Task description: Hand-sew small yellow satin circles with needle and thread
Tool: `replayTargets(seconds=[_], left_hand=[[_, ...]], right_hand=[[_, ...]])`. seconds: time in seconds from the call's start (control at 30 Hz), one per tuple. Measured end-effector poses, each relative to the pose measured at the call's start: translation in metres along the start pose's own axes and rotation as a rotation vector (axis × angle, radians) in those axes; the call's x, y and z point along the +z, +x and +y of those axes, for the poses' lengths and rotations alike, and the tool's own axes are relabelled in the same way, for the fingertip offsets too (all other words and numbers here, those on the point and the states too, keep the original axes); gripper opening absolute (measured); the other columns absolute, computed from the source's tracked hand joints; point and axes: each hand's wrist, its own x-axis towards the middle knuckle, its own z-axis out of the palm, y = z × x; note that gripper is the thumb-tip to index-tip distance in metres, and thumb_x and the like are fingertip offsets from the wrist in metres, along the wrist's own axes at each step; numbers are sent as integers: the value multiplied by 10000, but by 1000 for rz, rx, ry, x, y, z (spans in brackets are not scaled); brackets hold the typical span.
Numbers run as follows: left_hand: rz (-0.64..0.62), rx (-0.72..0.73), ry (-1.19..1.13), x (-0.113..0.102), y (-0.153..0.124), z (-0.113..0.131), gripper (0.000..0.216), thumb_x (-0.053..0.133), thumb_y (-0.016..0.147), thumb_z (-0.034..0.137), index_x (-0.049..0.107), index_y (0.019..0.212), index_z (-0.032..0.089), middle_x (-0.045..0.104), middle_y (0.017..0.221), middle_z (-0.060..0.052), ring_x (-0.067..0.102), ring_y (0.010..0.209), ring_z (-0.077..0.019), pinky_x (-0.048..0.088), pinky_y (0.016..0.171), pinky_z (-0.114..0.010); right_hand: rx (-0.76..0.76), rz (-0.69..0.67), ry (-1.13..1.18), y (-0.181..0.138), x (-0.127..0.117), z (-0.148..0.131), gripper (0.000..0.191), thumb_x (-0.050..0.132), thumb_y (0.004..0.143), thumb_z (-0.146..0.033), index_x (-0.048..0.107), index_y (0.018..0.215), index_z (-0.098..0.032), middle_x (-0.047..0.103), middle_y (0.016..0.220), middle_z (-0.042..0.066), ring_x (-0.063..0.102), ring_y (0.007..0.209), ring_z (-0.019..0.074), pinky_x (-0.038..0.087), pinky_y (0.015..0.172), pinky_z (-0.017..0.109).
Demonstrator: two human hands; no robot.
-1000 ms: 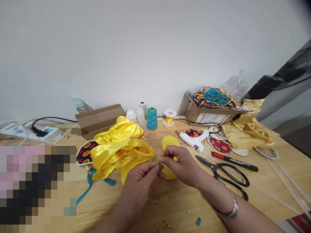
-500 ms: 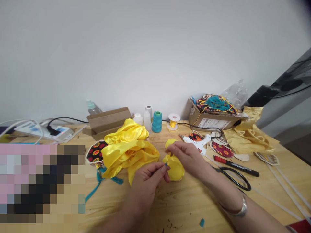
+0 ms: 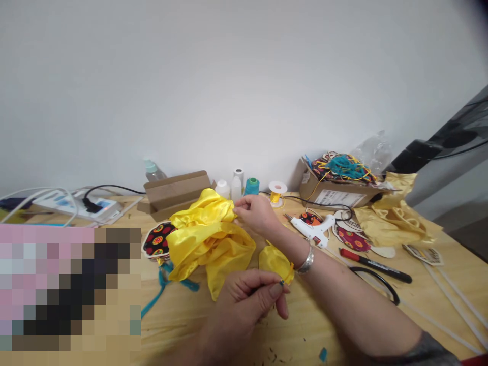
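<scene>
While a teal bit (image 3: pixel 281 282) is pinched by the left hand (image 3: pixel 251 300), grip in the right hand (image 3: pixel 258 214) at yellow satin (image 3: pixel 213 244) is indiscernible; fastening seems underway, steadiness needed next.

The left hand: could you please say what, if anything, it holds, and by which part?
The left hand pinches a tiny dark-teal piece between thumb and forefinger; it is too small to tell which part is gripped.
</scene>
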Motion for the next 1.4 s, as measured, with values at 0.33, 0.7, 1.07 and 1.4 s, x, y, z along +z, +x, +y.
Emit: replayTargets(seconds=[0.33, 0.7, 1.07, 1.4], left_hand=[[1, -7, 4, 0, 1, 0, 270, 620, 764, 409, 730, 654, 189, 588, 512, -3, 292, 421, -73, 195, 430, -232], [33, -22, -61, 1, 5, 0, 271, 643, 743, 388, 678, 608, 155, 588, 520, -5, 291, 408, -54, 181, 411, -218], [219, 31, -237, -4, 10, -10, 240, 693, 720, 371, 670, 641, 145, 509, 511, 29, 283, 400, -32, 185, 378, -180], [504, 138, -402, -6, 17, 4, 238, 747, 674, 292, 729, 861, 145, 550, 646, 27, 283, 439, -11, 235, 379, -118]], right_hand=[[-11, 93, -1, 15, -26, -18, 125, 563, 730, -221, 663, 708, -150, 637, 657, 16, 515, 582, 112, 362, 538, 241], [-126, 483, 181, 42, -139, -90, 111, 641, 738, -192, 635, 727, -81, 528, 604, -20, 500, 589, 70, 335, 508, 206], [-536, 554, 349, -21, -195, -108, 57, 639, 764, -181, 662, 717, -160, 597, 726, 26, 593, 707, 111, 472, 730, 315], [-20, -110, 388, -76, -89, -13, 116, 630, 732, -195, 587, 635, -148, 592, 955, 58, 575, 820, 138, 458, 674, 265]])
